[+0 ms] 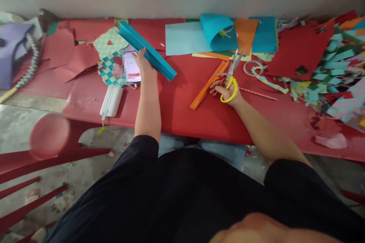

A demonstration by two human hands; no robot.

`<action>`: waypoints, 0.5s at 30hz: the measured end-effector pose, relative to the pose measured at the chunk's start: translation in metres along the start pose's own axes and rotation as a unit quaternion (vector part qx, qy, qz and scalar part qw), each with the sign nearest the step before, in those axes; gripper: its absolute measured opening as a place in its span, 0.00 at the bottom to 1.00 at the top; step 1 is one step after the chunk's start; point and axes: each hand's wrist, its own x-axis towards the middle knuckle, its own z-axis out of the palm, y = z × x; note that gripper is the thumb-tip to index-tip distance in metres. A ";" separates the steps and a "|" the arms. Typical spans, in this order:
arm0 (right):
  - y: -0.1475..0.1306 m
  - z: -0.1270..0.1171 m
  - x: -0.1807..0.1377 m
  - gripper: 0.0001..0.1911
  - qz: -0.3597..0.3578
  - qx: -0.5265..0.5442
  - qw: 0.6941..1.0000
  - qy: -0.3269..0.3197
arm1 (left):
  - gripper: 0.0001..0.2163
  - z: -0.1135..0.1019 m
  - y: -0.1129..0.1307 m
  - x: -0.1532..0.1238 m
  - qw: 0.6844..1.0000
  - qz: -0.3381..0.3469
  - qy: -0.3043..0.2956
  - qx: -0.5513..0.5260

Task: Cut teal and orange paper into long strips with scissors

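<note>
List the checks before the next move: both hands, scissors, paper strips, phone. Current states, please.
1. Left hand holding the folded blue strip: ok.
2. Right hand holding the scissors by the handles: ok.
3. Scissor blades closed: not ok, tips spread apart.
4. Blades clear of the blue strip: ok, well apart.
5. Right fingers clear of the orange strip: cannot tell, they overlap in this view.
6. Left hand clear of the phone: cannot tell, overlapping too.

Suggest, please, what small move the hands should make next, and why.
Perhaps bring the folded blue paper toward the scissors: the left hand holds the paper, the right hand holds the scissors open, and paper and scissors are well apart.
</note>
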 end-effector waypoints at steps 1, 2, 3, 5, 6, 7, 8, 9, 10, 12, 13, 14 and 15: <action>0.000 0.000 0.000 0.36 -0.003 -0.003 1.000 -0.003 | 0.31 0.002 -0.002 -0.002 1.000 0.025 0.006 0.005; 0.000 0.000 0.000 0.36 -0.007 -0.006 1.000 -0.005 | 0.28 0.004 -0.004 -0.004 0.999 0.045 0.010 0.016; 0.000 0.000 0.000 0.36 -0.010 -0.008 1.000 -0.007 | 0.24 0.006 -0.005 -0.005 0.998 0.056 0.011 0.032; 0.000 0.000 0.000 0.36 -0.013 -0.011 1.000 -0.005 | 0.17 0.007 -0.008 -0.006 0.997 0.059 0.011 0.055; 0.000 0.000 0.000 0.36 -0.012 -0.011 1.000 -0.003 | 0.14 0.006 -0.009 -0.005 0.997 0.058 0.018 0.054; 0.000 0.000 0.001 0.36 -0.011 -0.010 1.000 -0.001 | 0.14 0.005 -0.010 -0.003 0.997 0.058 0.026 0.047; 0.000 0.000 0.001 0.36 -0.009 -0.009 1.000 0.001 | 0.15 0.003 -0.010 -0.002 0.997 0.061 0.037 0.037; 0.000 0.000 0.002 0.36 -0.007 -0.008 1.000 0.001 | 0.18 0.001 -0.010 -0.001 0.997 0.062 0.043 0.030; -0.001 0.001 0.002 0.36 -0.006 -0.006 1.000 0.002 | 0.19 0.000 -0.010 0.000 0.996 0.062 0.050 0.026; -0.001 0.001 0.002 0.36 -0.004 -0.005 1.000 0.003 | 0.20 -0.002 -0.010 0.000 0.996 0.056 0.056 0.032; -0.001 0.001 0.002 0.36 -0.003 -0.004 1.000 0.004 | 0.19 -0.002 -0.010 0.000 0.996 0.052 0.064 0.038; -0.001 0.001 0.002 0.37 -0.004 -0.003 1.000 0.004 | 0.18 -0.001 -0.010 -0.001 0.995 0.051 0.072 0.044; -0.001 0.001 0.003 0.37 -0.004 -0.002 1.000 0.004 | 0.17 -0.001 -0.010 -0.001 0.994 0.053 0.080 0.048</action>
